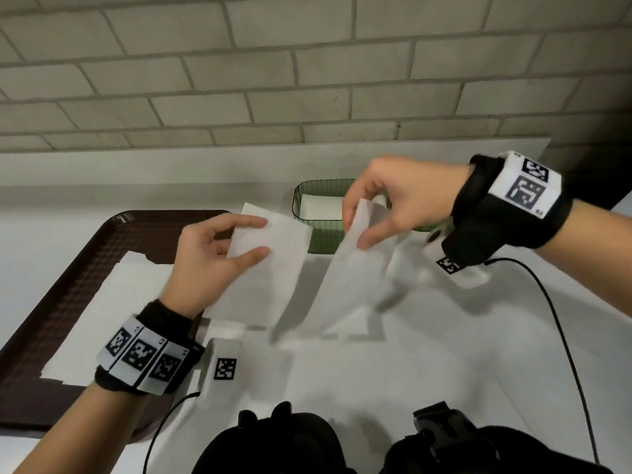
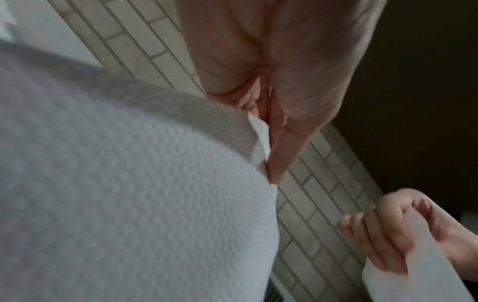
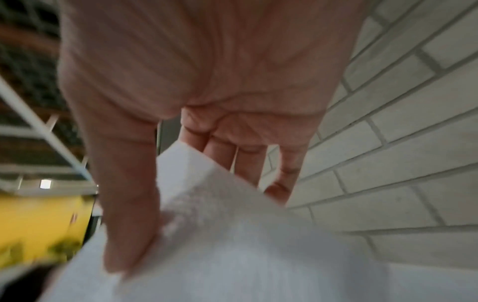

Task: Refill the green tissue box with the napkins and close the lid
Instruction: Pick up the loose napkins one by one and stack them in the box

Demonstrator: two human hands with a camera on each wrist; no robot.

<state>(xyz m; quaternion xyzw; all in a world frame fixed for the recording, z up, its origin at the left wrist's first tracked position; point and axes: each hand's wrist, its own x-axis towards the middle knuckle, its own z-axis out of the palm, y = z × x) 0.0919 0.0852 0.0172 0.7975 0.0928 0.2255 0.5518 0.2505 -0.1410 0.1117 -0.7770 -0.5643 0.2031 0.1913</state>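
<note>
Your left hand (image 1: pixel 208 258) pinches one white napkin (image 1: pixel 270 268) and your right hand (image 1: pixel 393 200) pinches a second napkin (image 1: pixel 352 278), both held above the counter (image 1: pixel 410 354) just in front of the green tissue box (image 1: pixel 319 239). The box stands open with some napkins already inside. More napkins remain on the brown tray (image 1: pixel 68 268) left of the box. No lid can be identified, so closing is still pending.

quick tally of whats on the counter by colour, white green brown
white: 3, the napkin in the left hand, the napkin in the right hand, the napkin pile
green: 1, the tissue box
brown: 1, the tray
total: 5
</note>
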